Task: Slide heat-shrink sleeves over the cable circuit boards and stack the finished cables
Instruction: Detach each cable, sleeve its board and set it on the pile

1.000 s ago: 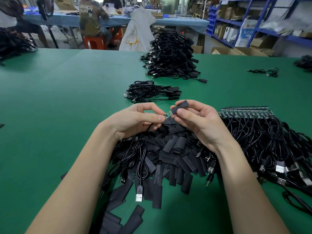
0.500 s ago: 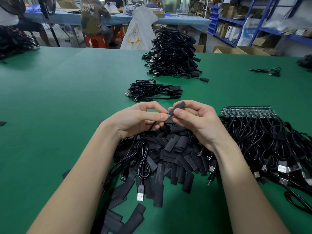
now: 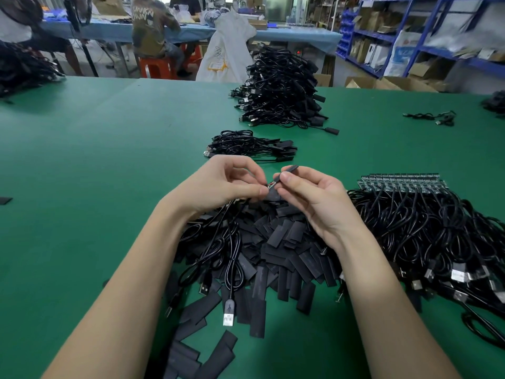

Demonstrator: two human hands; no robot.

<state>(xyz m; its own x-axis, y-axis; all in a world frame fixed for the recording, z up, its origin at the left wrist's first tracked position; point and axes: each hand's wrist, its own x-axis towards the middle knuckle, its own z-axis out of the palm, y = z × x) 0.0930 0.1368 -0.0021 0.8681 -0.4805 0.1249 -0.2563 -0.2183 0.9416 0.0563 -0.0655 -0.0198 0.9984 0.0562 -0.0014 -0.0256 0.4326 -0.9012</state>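
My left hand (image 3: 224, 184) pinches the small circuit board (image 3: 271, 184) at the end of a black cable (image 3: 232, 258) that hangs down to a USB plug. My right hand (image 3: 314, 195) pinches a black heat-shrink sleeve (image 3: 290, 169), whose near end meets the board's tip. Both hands hover above a loose heap of black sleeves (image 3: 273, 242) on the green table (image 3: 109, 160). A small stack of sleeved cables (image 3: 251, 146) lies just beyond my hands.
A tall pile of finished cables (image 3: 281, 88) stands farther back. Bare-board cables (image 3: 426, 220) lie in a row at my right. More cables sit at the far left (image 3: 21, 69) and far right (image 3: 431, 117). People sit at a blue table behind.
The sleeve's near end has stayed at the board's tip while both hands shifted slightly. The camera view has moved a little.
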